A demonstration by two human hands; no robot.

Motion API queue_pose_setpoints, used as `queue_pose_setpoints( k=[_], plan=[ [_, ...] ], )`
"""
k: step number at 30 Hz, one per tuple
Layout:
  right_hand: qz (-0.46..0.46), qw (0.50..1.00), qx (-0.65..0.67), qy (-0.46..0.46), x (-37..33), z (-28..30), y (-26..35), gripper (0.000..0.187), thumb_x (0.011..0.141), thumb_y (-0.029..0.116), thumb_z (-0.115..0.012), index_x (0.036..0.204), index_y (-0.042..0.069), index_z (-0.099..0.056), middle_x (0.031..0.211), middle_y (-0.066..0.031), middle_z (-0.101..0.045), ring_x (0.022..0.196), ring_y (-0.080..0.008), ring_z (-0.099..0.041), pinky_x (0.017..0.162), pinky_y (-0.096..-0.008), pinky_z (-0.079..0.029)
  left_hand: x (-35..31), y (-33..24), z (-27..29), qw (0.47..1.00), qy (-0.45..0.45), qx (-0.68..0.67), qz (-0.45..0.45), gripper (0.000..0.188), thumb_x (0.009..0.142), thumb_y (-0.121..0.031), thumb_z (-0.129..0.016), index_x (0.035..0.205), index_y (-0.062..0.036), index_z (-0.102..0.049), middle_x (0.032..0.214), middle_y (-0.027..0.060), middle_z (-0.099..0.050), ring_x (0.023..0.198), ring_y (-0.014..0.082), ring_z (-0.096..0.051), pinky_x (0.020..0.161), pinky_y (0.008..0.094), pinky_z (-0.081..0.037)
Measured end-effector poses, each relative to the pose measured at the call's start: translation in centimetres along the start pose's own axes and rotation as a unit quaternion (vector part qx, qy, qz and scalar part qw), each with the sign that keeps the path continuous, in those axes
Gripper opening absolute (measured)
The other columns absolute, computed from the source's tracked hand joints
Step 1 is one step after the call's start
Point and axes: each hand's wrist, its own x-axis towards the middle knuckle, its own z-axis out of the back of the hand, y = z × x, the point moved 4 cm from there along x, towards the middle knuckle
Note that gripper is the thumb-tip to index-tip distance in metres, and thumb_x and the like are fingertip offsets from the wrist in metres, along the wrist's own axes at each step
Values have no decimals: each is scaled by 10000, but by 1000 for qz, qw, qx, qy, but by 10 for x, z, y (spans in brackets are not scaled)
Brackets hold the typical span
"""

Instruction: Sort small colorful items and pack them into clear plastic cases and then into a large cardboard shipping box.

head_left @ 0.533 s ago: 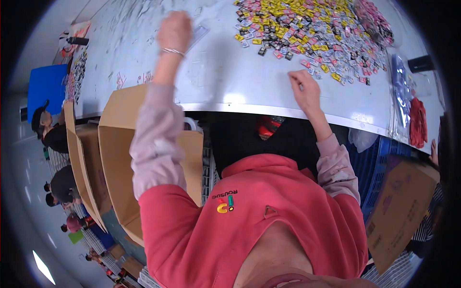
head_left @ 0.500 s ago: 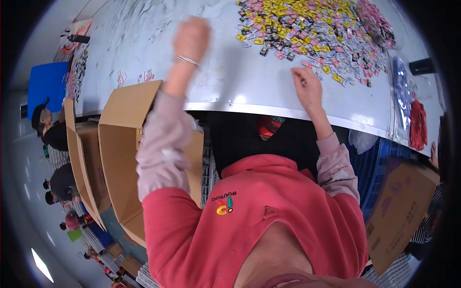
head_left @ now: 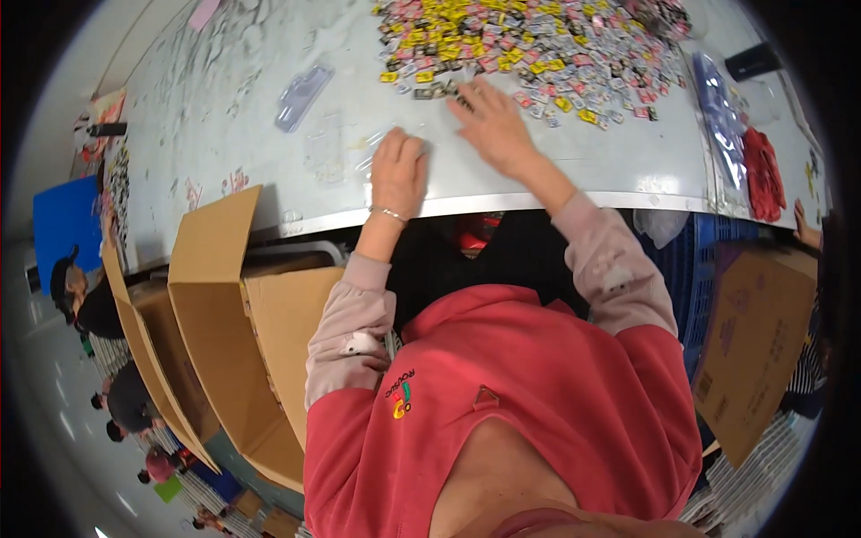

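Note:
My left hand [head_left: 399,173] rests near the table's front edge, its fingers curled at the right end of a clear plastic package [head_left: 334,151]. How firmly they grip it is hard to see. Farther right, my right hand [head_left: 491,125] reaches to the near edge of a heap of small flat pieces [head_left: 525,63] in yellow, pink, black and pale colours. Its fingers are stretched and apart, over a few black pieces [head_left: 429,92]. A second clear plastic package [head_left: 303,97] lies beyond my left hand, to its left.
An open cardboard box [head_left: 215,309] stands below the table's edge on my left, another box [head_left: 758,345] on my right. Plastic sleeves [head_left: 717,112] and a red cloth-like bundle [head_left: 763,175] lie at the table's right. Other people sit along the left side.
My left hand has come down and nearer from over the table to the clear plastic. My right hand has moved left and farther out to the pieces, its fingers spreading. Plastic packages now show.

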Motion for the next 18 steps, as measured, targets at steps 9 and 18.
queue_pose_setpoints(
  k=[9,18],
  plan=[
    [-104,963,179,-173,-47,43,-78,318,843,108,-563,1158,64,-579,1217,-149,-542,1184,-349,-459,989,-418,-361,16,-12,15,998,-16,20,59,171,769,-68,-627,936,-30,-619,1020,157,-552,970,341,-519,871,408,-413],
    [-40,991,-3,-126,-46,29,-70,267,823,41,-567,1087,33,-604,1187,-160,-552,1155,-354,-482,979,-418,-374,35,-69,-67,990,135,9,-39,581,809,-356,-613,1297,-87,-447,1376,113,-384,1308,359,-271,1011,538,-256]
  ],
)
